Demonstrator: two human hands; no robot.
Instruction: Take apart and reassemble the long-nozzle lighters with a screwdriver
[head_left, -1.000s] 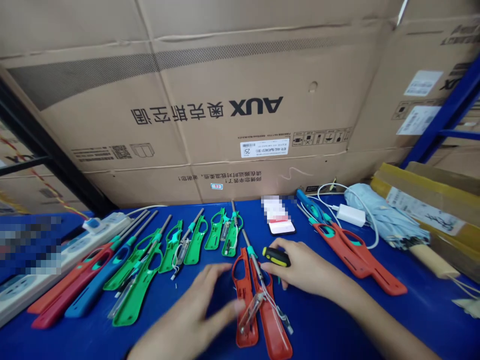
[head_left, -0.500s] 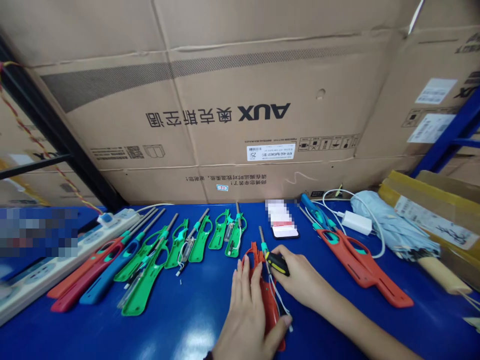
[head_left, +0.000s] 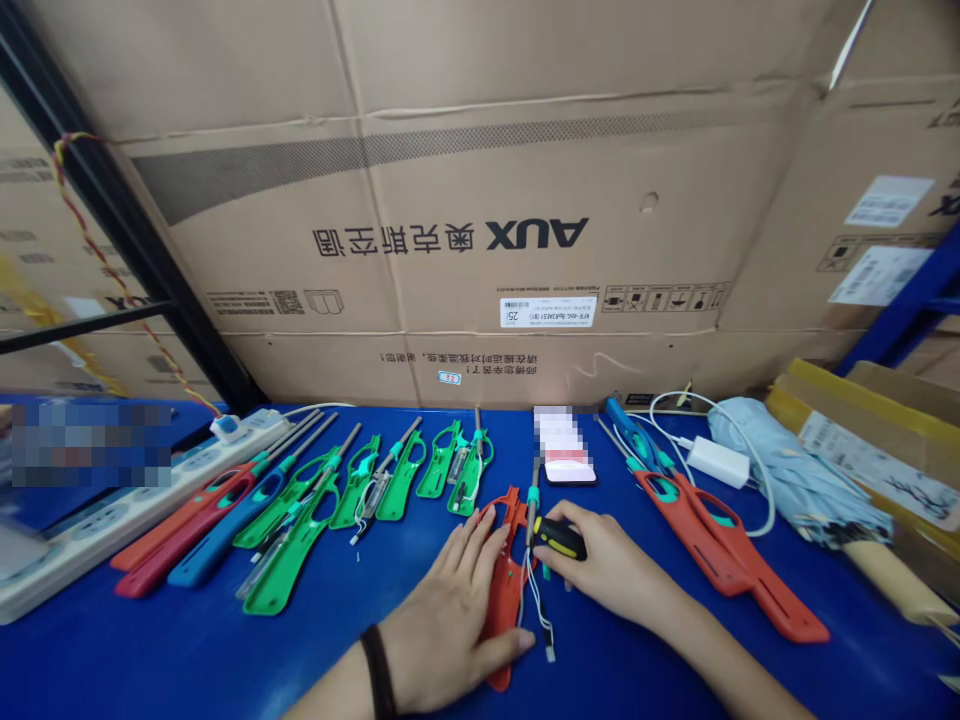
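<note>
My left hand (head_left: pixel 442 620), a dark band at its wrist, lies over an orange-red lighter casing half (head_left: pixel 504 600). Its fingers rest along the upper part and its thumb crosses the lower end, holding the casing against the table. Closed around a black-and-yellow screwdriver handle (head_left: pixel 562 538) is my right hand (head_left: pixel 600 560); the tool's tip cannot be made out. Between the hands stands a metal lighter tube (head_left: pixel 534 490) with a teal collar, just right of the casing. White wires (head_left: pixel 538 590) trail from it toward me, ending in a small connector. Small parts under my right fingers are partly hidden.
Opened green lighter casings (head_left: pixel 281 570) and whole lighters (head_left: pixel 217 540) lie left, beside a power strip (head_left: pixel 97 530). A phone (head_left: pixel 570 465) lies behind my hands. Rightward are red lighters (head_left: pixel 712 540), a charger (head_left: pixel 718 462), a folded umbrella (head_left: pixel 795 470) and a cardboard box (head_left: pixel 885 440).
The lower end of the red casing has swung left with my left hand. The wires have shifted left too, and the tube now sits slightly farther right. My right hand keeps the screwdriver.
</note>
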